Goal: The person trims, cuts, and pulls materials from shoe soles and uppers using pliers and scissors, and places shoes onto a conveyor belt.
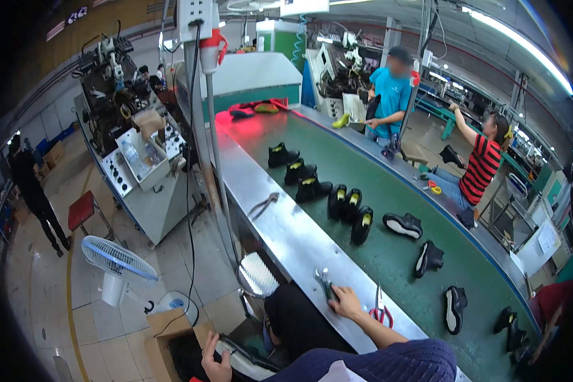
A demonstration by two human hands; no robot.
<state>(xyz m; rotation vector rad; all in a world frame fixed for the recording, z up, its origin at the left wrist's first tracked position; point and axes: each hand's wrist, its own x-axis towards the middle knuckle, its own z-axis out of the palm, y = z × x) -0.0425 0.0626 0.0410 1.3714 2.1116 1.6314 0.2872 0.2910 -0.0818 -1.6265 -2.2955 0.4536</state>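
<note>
Down at the lower edge, my left hand grips a black shoe with a white sole, held over my lap beside an open cardboard box. My right hand rests on the metal ledge, its fingers closed round the dark green handles of a tool like pliers, whose metal head points away from me. Just right of that hand lie red-handled scissors. On the green conveyor belt stand several black shoes, some with yellow-green insides; a nearer black shoe lies on its side, white sole showing.
Farther along the metal ledge lies a pair of pincers. To my left are a white fan, the cardboard box and a metal post. Two co-workers sit or stand across the belt; red-lit cloth lies at its far end.
</note>
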